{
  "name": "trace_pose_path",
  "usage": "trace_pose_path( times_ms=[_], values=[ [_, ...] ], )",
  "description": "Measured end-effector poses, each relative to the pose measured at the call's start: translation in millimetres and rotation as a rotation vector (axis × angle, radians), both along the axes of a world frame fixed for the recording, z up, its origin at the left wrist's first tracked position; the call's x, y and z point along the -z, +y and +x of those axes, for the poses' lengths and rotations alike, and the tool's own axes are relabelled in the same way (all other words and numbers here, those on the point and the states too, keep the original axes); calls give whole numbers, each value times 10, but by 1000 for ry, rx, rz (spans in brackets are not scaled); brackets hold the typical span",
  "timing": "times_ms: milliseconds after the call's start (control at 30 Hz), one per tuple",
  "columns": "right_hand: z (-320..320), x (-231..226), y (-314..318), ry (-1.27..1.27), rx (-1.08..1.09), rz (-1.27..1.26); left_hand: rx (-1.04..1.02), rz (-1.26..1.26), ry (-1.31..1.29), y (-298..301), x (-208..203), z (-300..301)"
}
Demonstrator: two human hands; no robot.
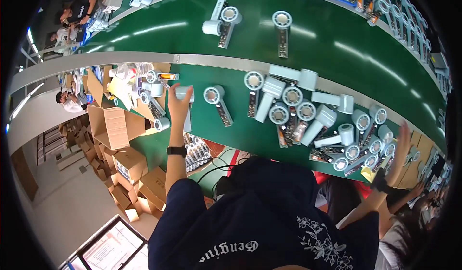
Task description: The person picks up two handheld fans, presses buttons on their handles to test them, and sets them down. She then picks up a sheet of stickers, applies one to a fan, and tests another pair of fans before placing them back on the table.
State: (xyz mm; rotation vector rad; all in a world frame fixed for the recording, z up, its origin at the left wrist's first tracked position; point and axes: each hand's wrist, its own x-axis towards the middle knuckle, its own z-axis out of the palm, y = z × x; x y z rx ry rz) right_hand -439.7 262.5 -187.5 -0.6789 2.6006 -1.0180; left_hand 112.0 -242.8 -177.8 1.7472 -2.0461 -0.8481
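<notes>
My left hand (pixel 178 107) is closed around the round head of a pale blue handheld fan (pixel 186 93) at the left of the green bench, its handle pointing toward me. To the right of it lies a single fan (pixel 211 95) with its handle uncovered, showing a dark circuit strip. My right hand (pixel 399 147) is stretched out at the far right with nothing in it, beside a crowded group of fans (pixel 352 151). More pale blue fans (pixel 292 96) lie in a heap between the two hands, some with closed handles, others with bare circuit strips.
A metal rail (pixel 211 62) separates my bench from a green belt (pixel 317 43) carrying several fans. Open cardboard boxes (pixel 109 128) stand at the left, and a tray of fans (pixel 196 153) sits below the bench edge. Other people work at far left and right.
</notes>
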Motion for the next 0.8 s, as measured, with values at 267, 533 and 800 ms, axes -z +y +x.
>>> trace_pose_path(
  times_ms=[267, 533, 800],
  values=[
    [1927, -94, -4164, -757, 3, -184, 310, -242, -4, -1013, 524, -59],
    [2443, 1275, -5708, -618, 149, -131, 488, -229, -82, -1918, 602, -1455],
    [3296, 837, -6202, -1127, 270, -672, 180, 695, 655, -1820, 736, -1109]
  ],
)
